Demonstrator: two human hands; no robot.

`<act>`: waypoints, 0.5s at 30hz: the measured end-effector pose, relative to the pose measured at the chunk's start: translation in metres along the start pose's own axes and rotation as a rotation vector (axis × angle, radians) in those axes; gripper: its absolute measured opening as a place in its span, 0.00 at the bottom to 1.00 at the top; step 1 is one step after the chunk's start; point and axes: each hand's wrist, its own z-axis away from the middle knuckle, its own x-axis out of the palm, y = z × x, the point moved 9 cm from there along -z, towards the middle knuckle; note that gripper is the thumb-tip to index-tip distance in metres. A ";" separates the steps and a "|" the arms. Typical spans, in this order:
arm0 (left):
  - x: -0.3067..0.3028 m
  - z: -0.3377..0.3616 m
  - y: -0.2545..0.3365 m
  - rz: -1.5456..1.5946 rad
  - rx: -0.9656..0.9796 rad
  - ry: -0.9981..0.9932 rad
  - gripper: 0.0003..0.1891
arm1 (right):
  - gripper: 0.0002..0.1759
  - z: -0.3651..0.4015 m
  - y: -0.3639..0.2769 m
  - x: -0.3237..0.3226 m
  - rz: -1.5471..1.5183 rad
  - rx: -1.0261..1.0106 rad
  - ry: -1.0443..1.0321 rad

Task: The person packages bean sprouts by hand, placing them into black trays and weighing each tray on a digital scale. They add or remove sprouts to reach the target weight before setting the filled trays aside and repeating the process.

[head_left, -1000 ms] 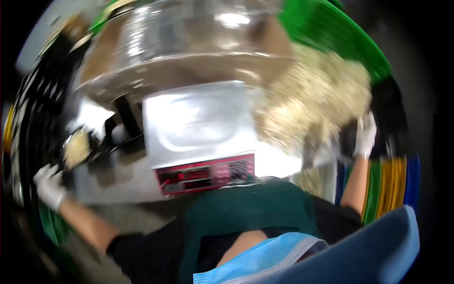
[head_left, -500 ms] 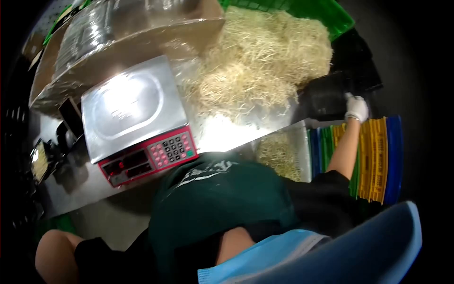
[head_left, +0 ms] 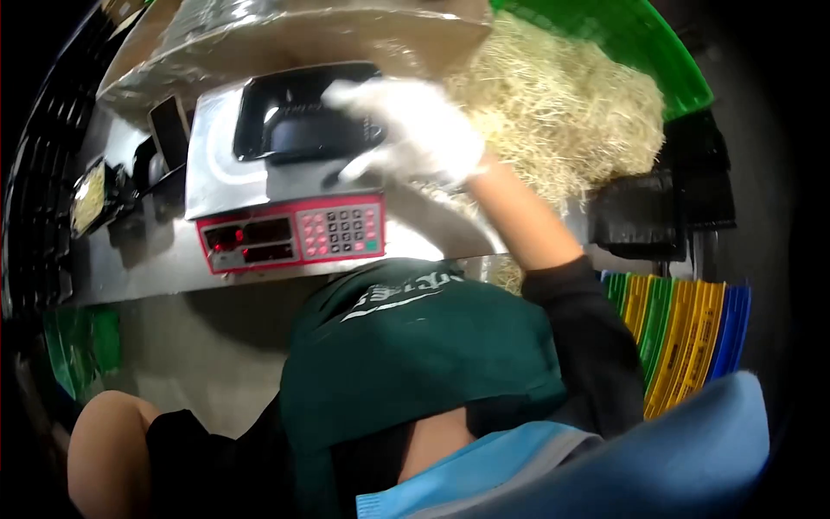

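Note:
My right hand [head_left: 411, 130], in a white glove and blurred, reaches over the right end of a black plastic tray [head_left: 307, 134]. Its fingers and thumb are spread apart, the fingertips over the tray and the thumb near its close edge. The tray rests on the metal plate of a weighing scale [head_left: 229, 199] with a red keypad front. To the right of the hand lies a heap of pale dried strands [head_left: 562, 112]. My left hand is out of view; only a bent bare part of that arm shows at lower left.
A plastic-lined cardboard box [head_left: 294, 48] stands behind the scale. At left are a propped phone [head_left: 169, 130] and a filled black pack [head_left: 89, 199]. A green crate [head_left: 640, 52] sits behind the heap. Stacked black trays [head_left: 635, 216] and coloured crates [head_left: 679, 346] are at right.
My right hand has swung from the stacked black trays at right to the scale. A black tray now lies on the scale plate, which was bare before.

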 end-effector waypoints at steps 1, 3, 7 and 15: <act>-0.004 -0.002 0.000 0.001 0.006 0.004 0.23 | 0.42 0.004 0.022 -0.017 -0.037 0.099 0.048; -0.009 -0.007 -0.002 0.001 0.019 0.023 0.23 | 0.51 0.025 0.073 -0.036 -0.068 0.307 0.037; -0.015 -0.006 -0.001 0.003 0.018 0.019 0.23 | 0.67 0.093 0.113 0.039 0.284 0.563 -0.423; -0.022 0.004 -0.003 -0.010 -0.007 0.087 0.23 | 0.38 0.100 0.195 0.083 0.305 0.556 -0.602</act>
